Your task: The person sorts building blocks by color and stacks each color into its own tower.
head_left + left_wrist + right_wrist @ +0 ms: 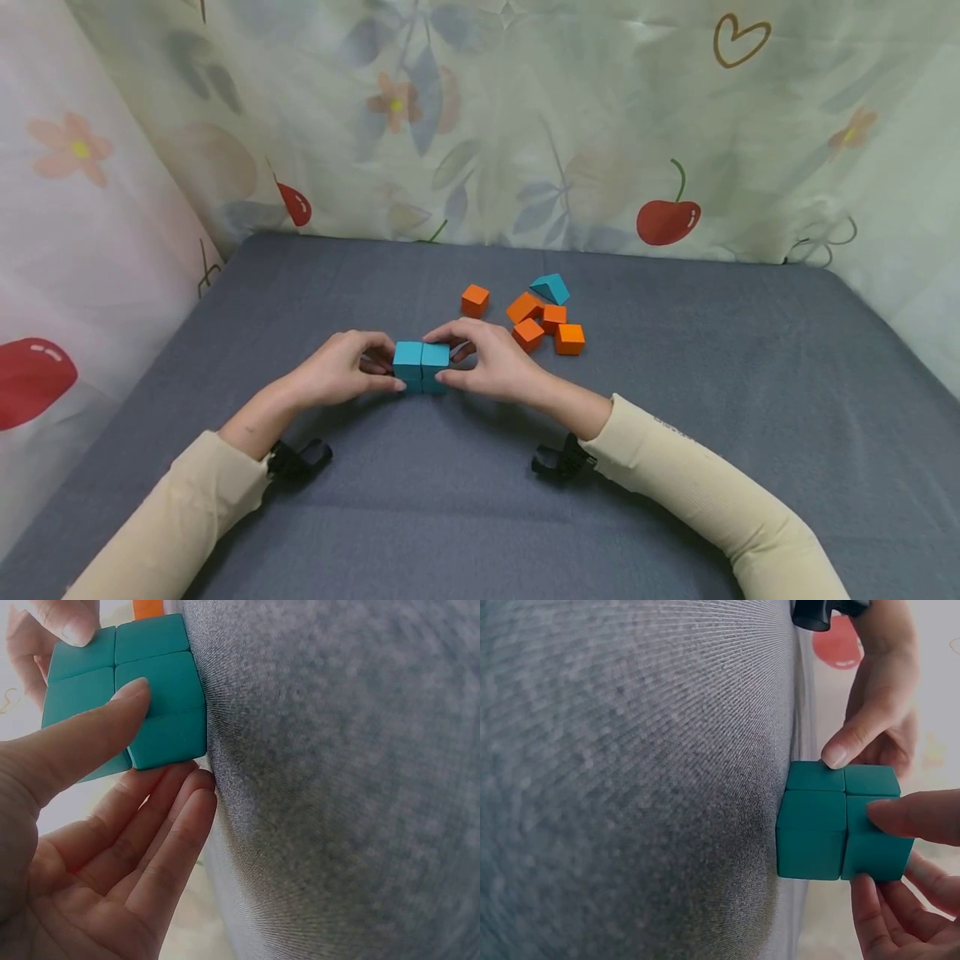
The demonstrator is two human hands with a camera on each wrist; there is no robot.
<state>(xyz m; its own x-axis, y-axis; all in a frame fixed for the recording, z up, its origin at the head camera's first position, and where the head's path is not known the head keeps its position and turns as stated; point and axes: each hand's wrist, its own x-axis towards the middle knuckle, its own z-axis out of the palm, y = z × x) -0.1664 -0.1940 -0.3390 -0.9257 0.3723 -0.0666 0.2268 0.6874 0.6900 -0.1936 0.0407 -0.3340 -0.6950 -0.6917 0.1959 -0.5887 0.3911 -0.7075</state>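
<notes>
Several blue blocks (422,360) stand together on the cloth, two side by side with two more on top, looking teal in the wrist views. My left hand (347,365) holds the stack's left side, its thumb on the front of the lower left block (169,739) and its fingers curled at the side and behind. From the right, my right hand (491,360) pinches the upper right block (877,851). Its thumb presses the front, and its other fingers reach the side and back. The stack's rear face is hidden in the head view.
Several orange blocks (528,335) lie in a loose group behind and right of the stack, with one orange block (475,301) a little apart. Beyond them lies a blue triangular block (551,288). Grey cloth (465,517) covers the table, and a patterned curtain (525,125) hangs behind.
</notes>
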